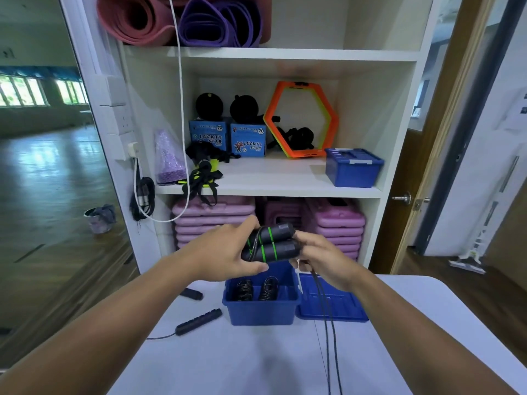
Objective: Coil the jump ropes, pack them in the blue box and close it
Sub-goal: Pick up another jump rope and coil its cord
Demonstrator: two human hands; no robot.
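The left hand [228, 249] was wrapped round two black handles [273, 243] with green rings, held side by side. The right hand [325, 259] was just beside it, at the right ends of the handles. Its fingers were curled round the thin black cord [328, 323]. Both hands were up in the air, close together, over the far part of the bench [242, 360].

The cord hung down from the right hand in two long lines. It ran across the bench and off the near edge. So this rope looked not coiled yet. I think the winding was only about to start.

Right under the hands stood the blue box [261, 313], with its top open. Two coiled ropes [243, 289] already lay inside it, side by side. The lid [348, 309] lay flat on the bench, just beside the box on its right.

To the left of the box a loose rope [198, 320] lay on the bench. It had black handles, and a bit of cord trailed off to the left. It was not coiled.

So I would say the job was about half done. Two ropes were packed, one was in the hands, and one waited on the bench. After that the lid had to go on.

Far behind, a shut box [353, 168] sat on a white shelf [271, 178].
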